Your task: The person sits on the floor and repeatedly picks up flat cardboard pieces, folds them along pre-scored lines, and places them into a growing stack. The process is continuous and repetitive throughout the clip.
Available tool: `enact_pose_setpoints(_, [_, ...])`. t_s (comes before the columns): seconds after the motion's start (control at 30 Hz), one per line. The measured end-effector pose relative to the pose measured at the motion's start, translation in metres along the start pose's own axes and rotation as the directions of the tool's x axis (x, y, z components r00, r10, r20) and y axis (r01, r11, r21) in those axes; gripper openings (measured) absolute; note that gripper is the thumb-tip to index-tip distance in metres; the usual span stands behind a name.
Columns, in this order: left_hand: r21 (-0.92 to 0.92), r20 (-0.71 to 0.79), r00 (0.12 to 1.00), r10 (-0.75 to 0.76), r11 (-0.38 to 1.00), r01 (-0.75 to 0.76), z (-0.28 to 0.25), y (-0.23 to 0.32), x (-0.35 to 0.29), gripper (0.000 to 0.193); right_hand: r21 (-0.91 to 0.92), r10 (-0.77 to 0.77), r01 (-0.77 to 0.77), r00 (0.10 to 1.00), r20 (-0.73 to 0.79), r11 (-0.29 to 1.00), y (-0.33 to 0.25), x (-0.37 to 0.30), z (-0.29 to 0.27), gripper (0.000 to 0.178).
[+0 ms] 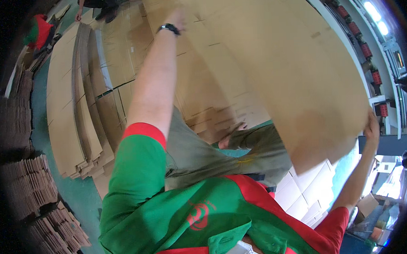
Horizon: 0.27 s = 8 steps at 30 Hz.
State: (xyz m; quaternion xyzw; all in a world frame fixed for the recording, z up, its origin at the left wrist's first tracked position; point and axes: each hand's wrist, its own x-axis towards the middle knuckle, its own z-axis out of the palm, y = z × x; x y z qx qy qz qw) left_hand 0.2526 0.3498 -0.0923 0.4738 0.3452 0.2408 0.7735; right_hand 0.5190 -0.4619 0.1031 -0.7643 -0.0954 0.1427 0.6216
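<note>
A large flat cardboard sheet (300,79) is raised at a slant across the upper right, over other cardboard. My right hand (371,126) grips its right edge, with the fingers partly hidden at the rim. My left arm reaches far forward, a dark watch on the wrist. My left hand (179,19) is beside the sheet's far left edge, its fingers smeared by motion, so their hold cannot be made out. Beneath lie flat slotted cardboard sheets (202,82), in front of my legs.
Layered cardboard (61,100) is piled at the left on a green floor (41,128). Bundled cardboard stacks (28,182) line the far left. A co-worker's hand (78,17) touches the pile at the upper left. A machine frame with red parts (365,49) stands at the right.
</note>
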Motion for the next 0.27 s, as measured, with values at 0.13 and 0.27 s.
enact_pose_setpoints(0.13, [0.416, -0.061, 0.993, 0.105, 0.907, -0.070, -0.132, 0.011, -0.007, 0.080, 0.140, 0.074, -0.073, 0.997, 0.001, 0.987, 0.093, 0.084, 0.149, 0.035])
enact_pose_setpoints(0.27, [0.277, -0.116, 0.990, -0.080, 0.955, 0.110, -0.254, -0.034, -0.093, 0.069, 0.242, 0.305, -0.276, 0.948, -0.091, 0.930, 0.209, 0.145, 0.294, 0.046])
